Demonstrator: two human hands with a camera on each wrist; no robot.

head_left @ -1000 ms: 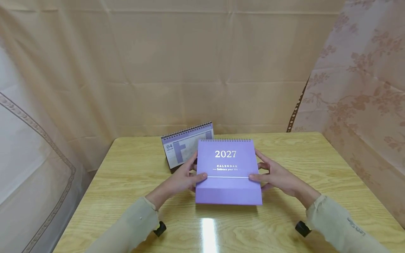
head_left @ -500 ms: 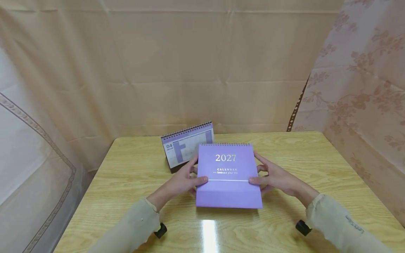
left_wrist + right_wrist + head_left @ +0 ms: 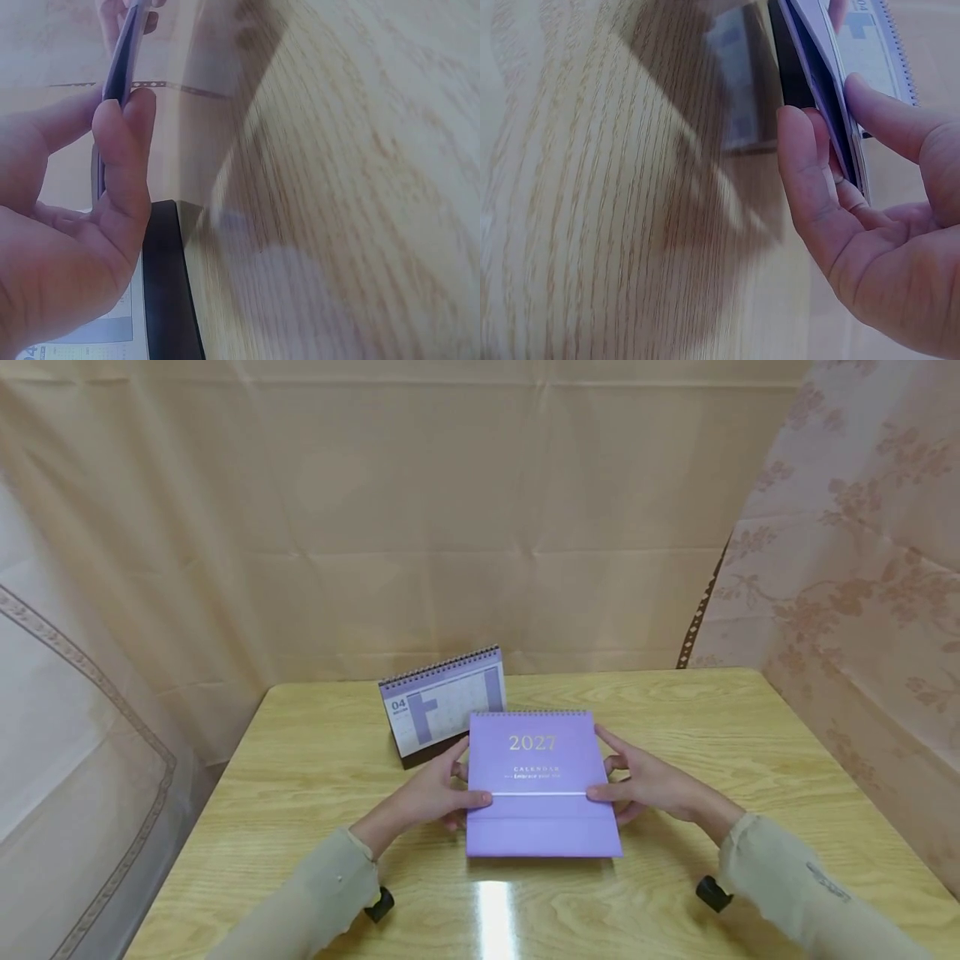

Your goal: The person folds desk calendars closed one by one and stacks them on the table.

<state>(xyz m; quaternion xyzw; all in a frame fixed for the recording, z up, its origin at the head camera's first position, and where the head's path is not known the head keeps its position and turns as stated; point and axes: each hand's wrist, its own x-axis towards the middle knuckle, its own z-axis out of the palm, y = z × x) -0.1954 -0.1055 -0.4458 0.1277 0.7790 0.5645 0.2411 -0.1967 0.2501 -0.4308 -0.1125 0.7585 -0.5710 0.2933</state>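
Note:
A purple 2027 desk calendar [image 3: 536,760] with a spiral top edge is held by both hands above the table. My left hand [image 3: 423,797] grips its left side, thumb on the front cover and fingers curled behind. On the opposite side my right hand [image 3: 656,781] holds it the same way. The right wrist view shows the calendar's boards [image 3: 832,82] slightly apart, between thumb and fingers. Behind and to the left stands a second desk calendar [image 3: 442,697], its 04 page facing me. The purple calendar covers its lower right corner.
Both calendars are over a wooden table [image 3: 300,793] with a glossy top. A beige curtain [image 3: 420,510] hangs along the back edge, and a floral curtain [image 3: 862,568] on the right. A white cloth [image 3: 60,735] hangs at the left.
Both hands have lowered the purple calendar slightly toward me, and its top edge has tipped back a little. More of the second calendar shows; it still stands in place.

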